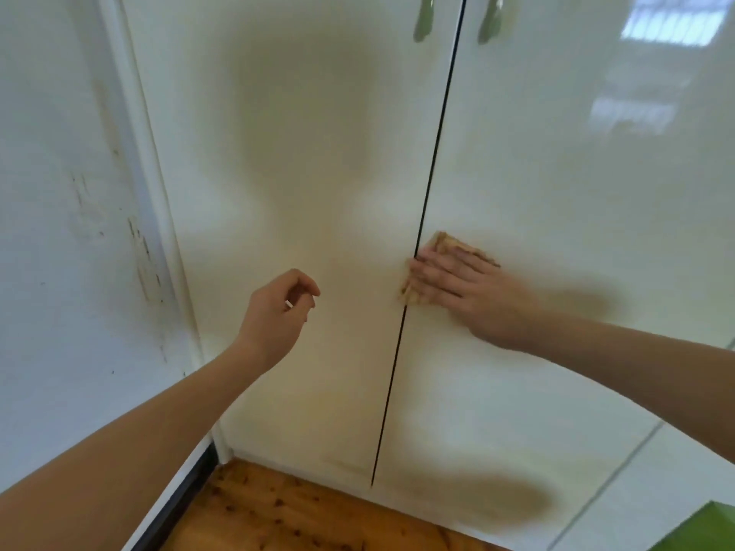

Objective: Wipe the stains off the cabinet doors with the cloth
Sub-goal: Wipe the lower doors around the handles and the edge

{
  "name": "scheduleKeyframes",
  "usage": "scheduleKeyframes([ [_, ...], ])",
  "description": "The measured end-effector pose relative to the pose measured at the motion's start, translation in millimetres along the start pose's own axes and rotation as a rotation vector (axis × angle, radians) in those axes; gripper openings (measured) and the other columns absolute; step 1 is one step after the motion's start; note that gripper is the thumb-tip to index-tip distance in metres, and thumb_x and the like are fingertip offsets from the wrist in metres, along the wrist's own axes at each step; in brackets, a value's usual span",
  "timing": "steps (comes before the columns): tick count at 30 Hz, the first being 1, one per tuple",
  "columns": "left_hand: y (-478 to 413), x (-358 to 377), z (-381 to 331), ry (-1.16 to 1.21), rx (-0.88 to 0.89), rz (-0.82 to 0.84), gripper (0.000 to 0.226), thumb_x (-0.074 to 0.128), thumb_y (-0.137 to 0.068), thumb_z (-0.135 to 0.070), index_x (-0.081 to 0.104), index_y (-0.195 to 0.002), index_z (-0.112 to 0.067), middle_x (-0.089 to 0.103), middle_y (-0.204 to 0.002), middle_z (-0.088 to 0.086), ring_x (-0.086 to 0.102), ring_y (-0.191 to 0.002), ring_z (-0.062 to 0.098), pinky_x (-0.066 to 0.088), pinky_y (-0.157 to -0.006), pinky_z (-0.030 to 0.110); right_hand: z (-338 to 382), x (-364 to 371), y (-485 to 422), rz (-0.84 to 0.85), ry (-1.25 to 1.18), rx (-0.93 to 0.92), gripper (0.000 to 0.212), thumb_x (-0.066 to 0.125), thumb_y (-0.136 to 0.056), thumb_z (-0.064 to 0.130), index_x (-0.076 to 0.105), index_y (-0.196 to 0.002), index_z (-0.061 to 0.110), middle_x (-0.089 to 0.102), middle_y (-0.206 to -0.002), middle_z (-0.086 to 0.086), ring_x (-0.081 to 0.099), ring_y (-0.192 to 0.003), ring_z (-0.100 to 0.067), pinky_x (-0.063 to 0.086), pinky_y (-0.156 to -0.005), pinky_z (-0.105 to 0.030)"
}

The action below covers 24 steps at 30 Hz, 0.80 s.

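Right hand (463, 290) presses a tan cloth (447, 248) flat against the right cabinet door (576, 200), just beside the dark gap between the doors.

Its fingers are spread open over the cloth, hiding most of it; only the top edge and a lower left corner show. The left hand (278, 312) hangs free in front of the left cabinet door (286, 153), fingers loosely curled, holding nothing, a pale ring on one finger. Two green handles (423, 17) are cut off by the top edge. A scuffed white side panel (71, 232) stands at left, with dark streaks. Wooden floor (278, 511) lies below, and a green object (708, 530) is cropped at the bottom right corner. The glossy doors carry blurred reflections, so stains are hard to make out.
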<state>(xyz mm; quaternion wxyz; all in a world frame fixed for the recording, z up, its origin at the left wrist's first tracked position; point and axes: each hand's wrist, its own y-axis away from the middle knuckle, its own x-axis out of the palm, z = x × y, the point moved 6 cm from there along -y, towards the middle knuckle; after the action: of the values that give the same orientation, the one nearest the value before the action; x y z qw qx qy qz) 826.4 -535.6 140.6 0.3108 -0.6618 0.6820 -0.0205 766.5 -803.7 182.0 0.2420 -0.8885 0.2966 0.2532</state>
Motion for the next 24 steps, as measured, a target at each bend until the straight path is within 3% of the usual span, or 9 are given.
scheduleKeyframes([
  [2,-8,3,-20,0.019,0.033,0.009,0.029,0.052,-0.092,0.003,0.064,-0.082,-0.023,0.064,-0.078,0.008,0.057,-0.061,0.015,0.044,-0.058,0.019,-23,-25,-10,-0.065,0.017,0.042,0.07,0.043,-0.088,0.003,0.035,-0.158,0.007,0.02,-0.169,-0.013,0.018,-0.157,-0.033,0.018,-0.127,-0.049],
  [5,-21,1,-41,0.04,0.073,-0.014,0.029,0.052,-0.092,0.003,0.065,-0.083,-0.022,0.064,-0.076,0.004,0.056,-0.06,0.013,0.044,-0.058,0.018,-49,-55,-20,-0.239,-0.056,0.139,0.067,0.05,-0.092,-0.01,0.04,-0.156,0.006,0.028,-0.167,-0.013,0.024,-0.156,-0.033,0.022,-0.126,-0.05],
  [9,-32,6,-50,0.054,0.091,-0.023,0.028,0.052,-0.092,0.002,0.064,-0.083,-0.021,0.064,-0.077,0.004,0.056,-0.06,0.012,0.044,-0.057,0.018,-59,-53,-31,-0.339,-0.133,0.234,0.06,0.054,-0.098,-0.004,0.041,-0.155,0.007,0.031,-0.165,-0.014,0.027,-0.155,-0.032,0.026,-0.125,-0.052],
  [13,-29,29,-37,0.069,0.082,0.001,0.028,0.052,-0.092,0.003,0.064,-0.083,-0.022,0.064,-0.077,0.008,0.056,-0.059,0.012,0.044,-0.057,0.018,-13,-3,-28,-0.221,-0.255,0.229,0.07,0.035,-0.093,-0.005,0.027,-0.161,0.009,0.017,-0.17,-0.014,0.013,-0.158,-0.032,0.011,-0.129,-0.048],
  [17,-17,55,3,0.053,0.052,0.031,0.029,0.053,-0.092,0.002,0.064,-0.083,-0.024,0.063,-0.075,0.01,0.056,-0.063,0.03,0.044,-0.057,0.026,69,61,-9,-0.125,-0.327,0.164,0.077,0.041,-0.093,-0.003,0.016,-0.164,0.013,0.005,-0.173,-0.008,0.0,-0.16,-0.026,0.002,-0.13,-0.04],
  [20,-4,67,36,0.02,0.004,0.058,0.029,0.054,-0.092,0.0,0.063,-0.085,-0.027,0.062,-0.072,0.009,0.055,-0.064,0.033,0.045,-0.059,0.034,119,96,6,-0.09,-0.39,0.118,0.075,0.036,-0.093,0.0,0.019,-0.164,0.015,0.011,-0.172,-0.007,0.008,-0.159,-0.025,0.005,-0.13,-0.039],
  [24,20,86,78,-0.017,-0.066,0.136,0.027,0.054,-0.094,-0.003,0.062,-0.087,-0.028,0.062,-0.072,0.007,0.056,-0.065,0.031,0.048,-0.06,0.038,185,146,36,-0.015,-0.515,0.047,0.078,0.051,-0.092,0.004,0.021,-0.163,0.015,0.014,-0.171,-0.005,0.021,-0.157,-0.024,0.019,-0.126,-0.039],
])
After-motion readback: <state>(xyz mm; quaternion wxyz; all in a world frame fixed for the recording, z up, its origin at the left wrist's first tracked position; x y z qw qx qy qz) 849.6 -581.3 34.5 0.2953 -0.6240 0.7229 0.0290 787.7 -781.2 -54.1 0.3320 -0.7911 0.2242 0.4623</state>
